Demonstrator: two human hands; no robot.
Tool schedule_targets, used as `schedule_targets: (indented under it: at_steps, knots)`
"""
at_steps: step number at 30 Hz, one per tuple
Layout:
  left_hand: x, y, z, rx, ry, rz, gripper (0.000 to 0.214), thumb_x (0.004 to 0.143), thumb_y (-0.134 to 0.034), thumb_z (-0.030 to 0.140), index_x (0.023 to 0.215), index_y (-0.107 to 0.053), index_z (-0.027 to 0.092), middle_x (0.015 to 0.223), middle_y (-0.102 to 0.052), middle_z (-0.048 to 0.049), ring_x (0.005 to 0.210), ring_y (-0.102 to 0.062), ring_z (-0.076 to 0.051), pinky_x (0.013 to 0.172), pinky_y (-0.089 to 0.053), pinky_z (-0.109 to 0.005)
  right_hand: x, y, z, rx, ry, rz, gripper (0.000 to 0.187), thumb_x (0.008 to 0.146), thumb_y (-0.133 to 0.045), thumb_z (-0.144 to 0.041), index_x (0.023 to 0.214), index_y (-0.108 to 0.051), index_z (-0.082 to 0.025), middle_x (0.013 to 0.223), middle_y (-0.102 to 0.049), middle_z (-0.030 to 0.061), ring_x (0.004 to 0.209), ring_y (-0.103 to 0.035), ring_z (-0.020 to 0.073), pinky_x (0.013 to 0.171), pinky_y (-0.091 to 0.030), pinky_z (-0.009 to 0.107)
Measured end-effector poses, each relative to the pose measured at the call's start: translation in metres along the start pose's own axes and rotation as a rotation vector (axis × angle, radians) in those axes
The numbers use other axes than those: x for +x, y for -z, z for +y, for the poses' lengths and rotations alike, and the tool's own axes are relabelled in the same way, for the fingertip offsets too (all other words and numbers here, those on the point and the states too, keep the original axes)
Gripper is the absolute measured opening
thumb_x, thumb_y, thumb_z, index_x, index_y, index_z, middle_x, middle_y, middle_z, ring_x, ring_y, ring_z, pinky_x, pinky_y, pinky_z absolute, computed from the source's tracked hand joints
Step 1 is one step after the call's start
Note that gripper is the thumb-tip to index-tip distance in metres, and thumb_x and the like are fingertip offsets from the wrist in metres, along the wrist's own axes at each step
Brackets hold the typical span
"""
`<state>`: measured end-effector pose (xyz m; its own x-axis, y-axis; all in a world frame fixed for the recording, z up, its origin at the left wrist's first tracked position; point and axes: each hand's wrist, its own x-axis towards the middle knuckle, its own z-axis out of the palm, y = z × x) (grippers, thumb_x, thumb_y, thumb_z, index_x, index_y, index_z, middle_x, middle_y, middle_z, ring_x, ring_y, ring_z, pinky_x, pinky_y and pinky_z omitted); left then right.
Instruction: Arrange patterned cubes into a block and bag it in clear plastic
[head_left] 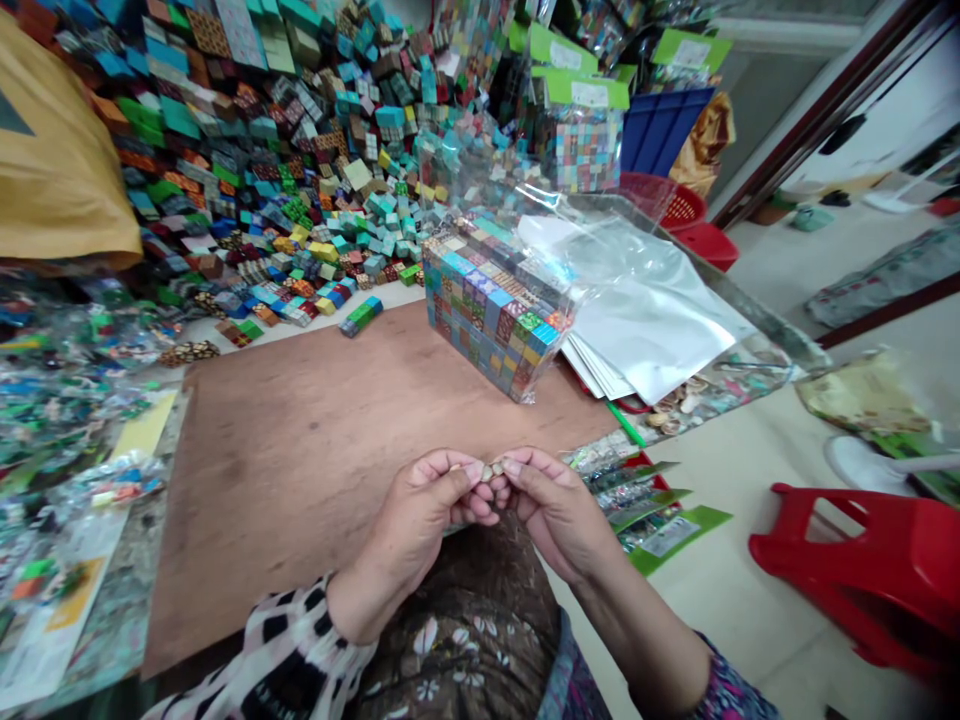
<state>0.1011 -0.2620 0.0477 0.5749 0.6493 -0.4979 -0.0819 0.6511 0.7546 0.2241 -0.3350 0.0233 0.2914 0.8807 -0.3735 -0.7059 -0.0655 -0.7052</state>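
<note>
My left hand [420,505] and my right hand [555,510] meet above my lap, just off the front edge of a brown board [300,430]. Thumbs and fingers of both are pinched on a small tan nut [489,471]. It looks like a peanut in its shell, partly hidden by the fingertips; I cannot tell whether it is cracked. Beyond my hands, a clear bag of patterned blocks [491,310], stacked into a brick shape, stands on the board. A short bar of joined blocks [361,316] lies near the board's back edge.
A large heap of coloured blocks [300,200] covers the back. Silvery sheets [637,300] lie at right, with nut shells [679,405] beside them. Small bagged pieces [67,400] spread at left. Green-topped packets [667,540] sit by my right arm; a red stool [862,570] stands farther right.
</note>
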Motion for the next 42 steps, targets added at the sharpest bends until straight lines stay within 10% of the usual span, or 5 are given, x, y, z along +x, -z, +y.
schedule_targets:
  at_steps: [17, 42]
  knots:
    - [0.010, 0.010, -0.002, -0.277, 0.174, -0.011, 0.003, 0.071, -0.075, 0.007, 0.074, -0.073, 0.006, 0.069, -0.072, -0.0075, 0.055, -0.065, -0.010, 0.060, -0.061, -0.023, 0.006, 0.003, 0.009, -0.355, 0.265, 0.063, 0.017, 0.074, -0.079, -0.038, 0.083, -0.076, -0.025, 0.079, -0.075, 0.0002, 0.078, -0.068, 0.0148, 0.077, -0.053, 0.028]
    - [0.008, 0.016, 0.002, -0.360, 0.185, 0.030, 0.014, 0.071, -0.068, -0.005, 0.070, -0.074, 0.008, 0.065, -0.073, -0.0069, 0.059, -0.071, -0.014, 0.065, -0.064, -0.027, 0.007, 0.003, 0.010, -0.426, 0.298, -0.003, 0.009, 0.076, -0.077, -0.032, 0.084, -0.078, -0.027, 0.086, -0.073, 0.0004, 0.085, -0.066, 0.0161, 0.081, -0.051, 0.030]
